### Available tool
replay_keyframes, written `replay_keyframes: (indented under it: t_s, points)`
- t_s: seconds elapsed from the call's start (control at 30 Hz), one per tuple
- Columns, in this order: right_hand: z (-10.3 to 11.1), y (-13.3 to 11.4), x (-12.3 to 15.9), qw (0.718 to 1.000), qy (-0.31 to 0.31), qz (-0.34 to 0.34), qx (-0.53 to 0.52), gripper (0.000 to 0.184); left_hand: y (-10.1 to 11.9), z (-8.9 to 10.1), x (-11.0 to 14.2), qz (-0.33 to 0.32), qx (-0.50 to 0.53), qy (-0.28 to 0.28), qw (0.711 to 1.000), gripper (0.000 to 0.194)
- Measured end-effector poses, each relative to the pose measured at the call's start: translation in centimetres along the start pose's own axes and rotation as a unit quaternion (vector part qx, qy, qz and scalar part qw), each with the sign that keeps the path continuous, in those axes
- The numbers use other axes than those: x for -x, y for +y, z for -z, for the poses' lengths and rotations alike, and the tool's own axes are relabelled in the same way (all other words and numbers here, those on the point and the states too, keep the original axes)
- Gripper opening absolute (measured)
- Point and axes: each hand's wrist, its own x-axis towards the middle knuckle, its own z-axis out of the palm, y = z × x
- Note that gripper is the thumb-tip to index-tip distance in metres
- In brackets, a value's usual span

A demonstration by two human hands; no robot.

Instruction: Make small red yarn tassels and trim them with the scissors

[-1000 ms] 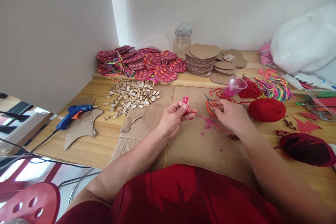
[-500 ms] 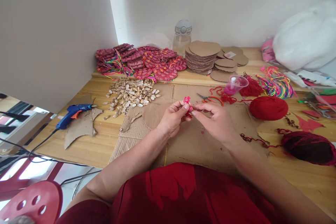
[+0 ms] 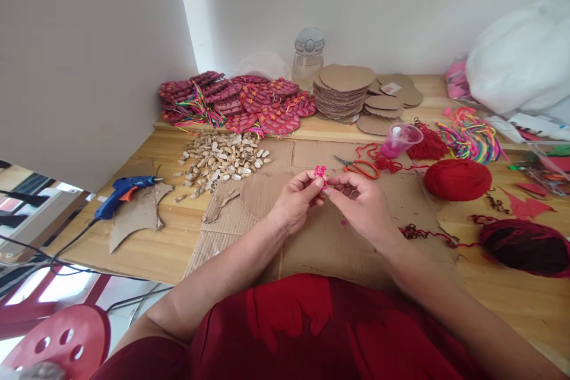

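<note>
A small, bright pink looped piece (image 3: 319, 172) pokes up between my hands, too small for me to tell its exact kind. My left hand (image 3: 294, 200) pinches it between thumb and forefinger. From the other side, the closed thumb and fingertips of my right hand (image 3: 361, 206) meet its lower edge; the grip is partly hidden. Both hands are held over a brown cardboard sheet (image 3: 329, 249). Orange-handled scissors (image 3: 360, 167) lie just beyond my right hand.
Peanut shells (image 3: 227, 157) and a blue glue gun (image 3: 122, 193) lie left. Behind are decorated pink pieces (image 3: 267, 110), a cardboard stack (image 3: 341, 98) and a bottle (image 3: 309, 59). On the right are a plastic cup (image 3: 403, 141), red yarn (image 3: 458, 179) and dark yarn (image 3: 525, 246).
My right hand's fingers have curled in closer to the pink piece, and the right wrist has shifted slightly. My left hand keeps its pinch. The view has moved a little.
</note>
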Motion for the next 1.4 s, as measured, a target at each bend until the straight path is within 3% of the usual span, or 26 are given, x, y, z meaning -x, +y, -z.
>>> replay_keyframes:
  t_s: [0.23,0.43,0.6,0.7,0.8,1.07,1.4]
  points:
    - [-0.2,-0.7,0.3,1.0,-0.01,-0.011,-0.028,0.017,-0.1,0.0,0.0,0.018,0.012,0.01,1.0,0.033]
    - [-0.4,-0.7,0.2,0.985,-0.02,-0.072,-0.154,0.011,-0.2,0.1,0.0,0.019,0.031,0.0,0.999,0.031]
    - [-0.1,-0.4,0.1,0.92,-0.088,-0.227,-0.306,0.018,-0.2,0.1,0.0,0.025,0.04,-0.024,0.999,0.029]
    - [0.1,-0.7,-0.1,0.88,-0.128,-0.27,-0.369,0.018,-0.2,0.1,0.0,0.018,0.034,-0.036,0.999,0.029]
    - [0.2,-0.9,-0.1,0.868,-0.117,-0.289,-0.386,0.019,-0.2,0.2,0.0,0.009,0.018,-0.038,0.999,0.032]
    - [0.1,-1.2,0.1,0.886,-0.093,-0.271,-0.365,0.025,-0.5,0.1,-0.2,-0.04,-0.038,-0.015,0.998,0.035]
    - [-0.8,0.0,0.0,0.954,0.022,-0.191,-0.228,0.02,-0.6,0.2,-0.3,-0.088,-0.113,-0.015,0.99,0.034]
